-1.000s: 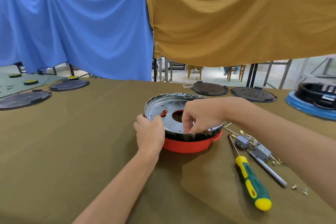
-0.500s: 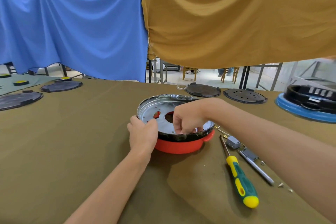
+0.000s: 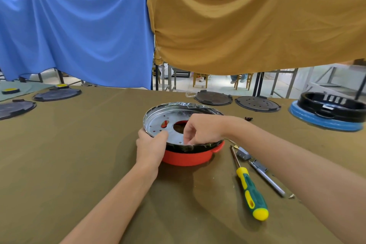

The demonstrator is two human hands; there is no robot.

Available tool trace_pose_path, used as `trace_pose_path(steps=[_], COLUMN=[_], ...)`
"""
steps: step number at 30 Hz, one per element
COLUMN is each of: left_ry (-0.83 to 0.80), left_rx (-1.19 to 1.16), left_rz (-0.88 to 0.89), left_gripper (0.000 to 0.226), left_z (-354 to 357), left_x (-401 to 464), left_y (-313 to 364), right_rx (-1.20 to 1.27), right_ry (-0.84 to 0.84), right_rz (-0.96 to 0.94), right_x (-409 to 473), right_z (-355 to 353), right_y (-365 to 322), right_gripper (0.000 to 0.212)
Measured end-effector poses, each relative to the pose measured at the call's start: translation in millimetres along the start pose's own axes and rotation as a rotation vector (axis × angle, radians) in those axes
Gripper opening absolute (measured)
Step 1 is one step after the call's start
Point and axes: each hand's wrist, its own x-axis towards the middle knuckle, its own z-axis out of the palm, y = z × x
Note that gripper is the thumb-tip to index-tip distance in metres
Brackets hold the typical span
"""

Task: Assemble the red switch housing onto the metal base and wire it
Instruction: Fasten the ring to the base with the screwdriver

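Note:
A round red housing [image 3: 188,157] sits upside down in the middle of the olive-covered table, with a shiny metal base [image 3: 158,118] seated in its top; the base has a large centre hole and small holes. My left hand [image 3: 151,147] grips the near left rim of the base and housing. My right hand [image 3: 202,129] hovers over the near part of the metal base, fingers pinched together just at the plate; what they pinch is too small to see. Plastic film wraps the far rim.
To the right of the housing lie a green-and-yellow screwdriver [image 3: 251,194], two small grey switch parts with wires [image 3: 243,154], a thin metal tool [image 3: 267,179] and tiny screws. Black round covers [image 3: 213,98] rest at the back and far left. A black part on a blue ring [image 3: 328,111] stands far right.
My right hand's fingers have lifted slightly and opened a little over the plate. The head view has shifted, so everything sits lower and more to the left. My left hand keeps its grip.

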Motion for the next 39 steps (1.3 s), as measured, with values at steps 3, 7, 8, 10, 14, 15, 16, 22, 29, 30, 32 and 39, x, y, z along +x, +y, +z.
trace_pose_path(steps=[3, 7, 8, 10, 14, 15, 16, 22, 29, 30, 32, 39], left_ry=[-0.004, -0.023, -0.036, -0.072, -0.157, -0.188, -0.222, -0.377, -0.423, -0.406, -0.331, -0.222], left_rx=[-0.046, -0.105, -0.127, -0.166, -0.142, -0.133, -0.125, -0.070, -0.060, -0.065, -0.064, -0.053], left_rz=[-0.005, 0.009, 0.016, 0.019, 0.042, 0.044, 0.036, 0.014, 0.114, 0.119, 0.107, 0.058], left_gripper=[0.046, 0.046, 0.049, 0.060, 0.050, 0.045, 0.042, 0.031, 0.048, 0.051, 0.057, 0.057], left_z=[0, 0, 1, 2, 5, 7, 8, 19, 22, 23, 26, 33], left_x=[2, 3, 2, 3, 6, 7, 10, 33, 46, 43, 34, 10], left_y=[-2, 1, 3, 7, 9, 9, 10, 19, -3, -3, -2, 1], right_rx=[-0.024, 0.032, 0.033, 0.006, -0.044, -0.049, -0.053, -0.060, -0.027, 0.006, 0.057, 0.028], right_ry=[0.038, 0.027, 0.022, 0.014, 0.021, 0.024, 0.023, -0.042, -0.118, -0.128, -0.150, -0.134], right_rz=[0.008, 0.001, 0.006, 0.018, 0.045, 0.053, 0.063, 0.091, 0.057, 0.061, 0.068, 0.082], right_x=[-1, -9, -10, -11, -15, -15, -15, -1, 20, 21, 20, 21], right_z=[4, 7, 7, 5, 2, 2, 1, -12, -12, -13, -13, -14], right_y=[0, 0, -1, -3, -6, -6, -6, -1, 14, 17, 19, 16], right_gripper=[0.022, 0.015, 0.014, 0.012, 0.010, 0.011, 0.013, 0.016, 0.017, 0.015, 0.011, 0.009])
